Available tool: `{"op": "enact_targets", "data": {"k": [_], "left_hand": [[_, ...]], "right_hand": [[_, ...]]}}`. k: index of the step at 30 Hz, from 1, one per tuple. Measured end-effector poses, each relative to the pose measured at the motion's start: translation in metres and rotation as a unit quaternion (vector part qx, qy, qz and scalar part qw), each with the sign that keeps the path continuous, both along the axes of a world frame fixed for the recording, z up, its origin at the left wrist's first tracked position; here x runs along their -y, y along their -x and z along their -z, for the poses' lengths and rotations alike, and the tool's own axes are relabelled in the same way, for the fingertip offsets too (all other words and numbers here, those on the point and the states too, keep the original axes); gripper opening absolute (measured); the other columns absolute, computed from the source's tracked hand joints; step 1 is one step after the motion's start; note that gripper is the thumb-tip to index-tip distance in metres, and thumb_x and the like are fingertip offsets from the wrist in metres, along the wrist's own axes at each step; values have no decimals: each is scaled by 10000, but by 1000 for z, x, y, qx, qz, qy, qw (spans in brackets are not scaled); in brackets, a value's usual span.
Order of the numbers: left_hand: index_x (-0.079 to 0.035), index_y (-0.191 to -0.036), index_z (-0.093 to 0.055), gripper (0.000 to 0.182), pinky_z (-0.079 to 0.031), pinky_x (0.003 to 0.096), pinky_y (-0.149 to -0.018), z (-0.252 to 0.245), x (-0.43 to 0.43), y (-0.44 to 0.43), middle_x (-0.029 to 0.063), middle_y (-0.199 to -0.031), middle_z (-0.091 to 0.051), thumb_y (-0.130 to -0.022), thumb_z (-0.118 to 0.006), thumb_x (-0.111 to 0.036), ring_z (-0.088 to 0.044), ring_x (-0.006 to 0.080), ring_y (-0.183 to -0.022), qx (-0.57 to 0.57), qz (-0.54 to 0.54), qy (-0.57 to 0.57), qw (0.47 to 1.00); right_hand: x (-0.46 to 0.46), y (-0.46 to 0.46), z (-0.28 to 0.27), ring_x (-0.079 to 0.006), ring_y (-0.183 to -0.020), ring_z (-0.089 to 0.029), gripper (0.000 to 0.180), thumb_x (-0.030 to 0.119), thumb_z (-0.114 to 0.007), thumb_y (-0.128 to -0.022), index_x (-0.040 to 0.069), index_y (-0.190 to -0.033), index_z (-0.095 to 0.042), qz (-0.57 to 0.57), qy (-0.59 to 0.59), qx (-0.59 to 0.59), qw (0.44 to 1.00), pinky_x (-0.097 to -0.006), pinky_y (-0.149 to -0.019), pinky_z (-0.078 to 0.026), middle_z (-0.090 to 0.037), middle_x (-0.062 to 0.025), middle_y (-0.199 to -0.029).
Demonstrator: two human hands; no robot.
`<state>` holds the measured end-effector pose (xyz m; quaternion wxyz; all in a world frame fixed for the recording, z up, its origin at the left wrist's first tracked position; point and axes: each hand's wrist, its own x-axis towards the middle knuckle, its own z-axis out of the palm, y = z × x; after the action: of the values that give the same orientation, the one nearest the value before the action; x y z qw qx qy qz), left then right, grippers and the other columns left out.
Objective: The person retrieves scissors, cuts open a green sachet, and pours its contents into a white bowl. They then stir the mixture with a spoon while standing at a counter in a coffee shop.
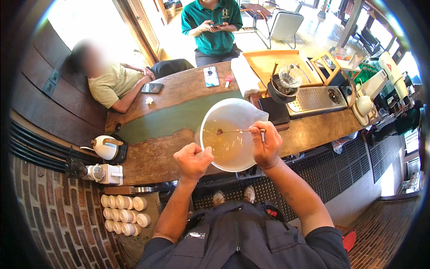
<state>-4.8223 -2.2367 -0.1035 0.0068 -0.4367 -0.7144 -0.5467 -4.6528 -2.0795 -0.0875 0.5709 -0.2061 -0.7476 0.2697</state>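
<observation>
A large white plastic jug (231,109) with a pouring spout stands at the near edge of the wooden counter before me. Cloudy yellowish liquid (231,144) covers its bottom. My left hand (194,160) grips the jug's rim on the left, thumb over the edge. Above the jug's right side, my right hand (267,143) pinches the handle of a long thin spoon (237,130). The spoon lies across the jug's mouth, its small dark bowl pointing left over the liquid; I cannot tell whether it is dipped in.
Right of the jug are a coffee dripper (285,89), a drip tray (317,101) and a white kettle (364,105). Another kettle (104,147) and a grinder (109,174) stand left. Two phones lie across the counter (154,158), near two people. Several cups (126,215) sit below left.
</observation>
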Motion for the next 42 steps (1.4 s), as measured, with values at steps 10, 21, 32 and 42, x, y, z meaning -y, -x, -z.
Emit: {"op": "enact_targets", "data": {"k": [10, 21, 32, 42], "left_hand": [[13, -628, -554, 330, -400, 319, -490, 8, 28, -9, 77, -526, -490, -758, -730, -234, -437, 108, -513, -48, 8, 32, 998], [18, -717, -630, 275, -428, 337, -507, 8, 42, -18, 112, -550, -536, -764, -703, -244, -501, 157, -494, -49, 27, 45, 997], [-8, -668, -609, 277, -455, 380, -505, 2, 41, -22, 145, -551, -534, -732, -736, -246, -535, 287, -475, -42, 21, 37, 998], [-2, -703, -628, 258, -485, 379, -529, 2, 45, -28, 152, -569, -568, -746, -728, -236, -581, 298, -500, -22, 36, 59, 997]], "right_hand": [[18, -3, 1, -277, -726, -684, 120, 131, -739, -888, 40, -922, -669, -25, -3, 103, 994, -368, -644, -536, -693, -111, -822], [31, -15, 5, -306, -739, -683, 110, 97, -732, -885, 28, -933, -661, -53, -29, 168, 984, -384, -647, -535, -694, -125, -840], [31, -14, 5, -314, -727, -665, 87, 91, -701, -914, 19, -941, -658, -22, -15, 137, 990, -383, -651, -521, -675, -134, -822], [38, -21, 10, -320, -764, -669, 91, 96, -706, -899, 34, -944, -658, -37, -7, 136, 990, -401, -663, -530, -679, -120, -836]]}}
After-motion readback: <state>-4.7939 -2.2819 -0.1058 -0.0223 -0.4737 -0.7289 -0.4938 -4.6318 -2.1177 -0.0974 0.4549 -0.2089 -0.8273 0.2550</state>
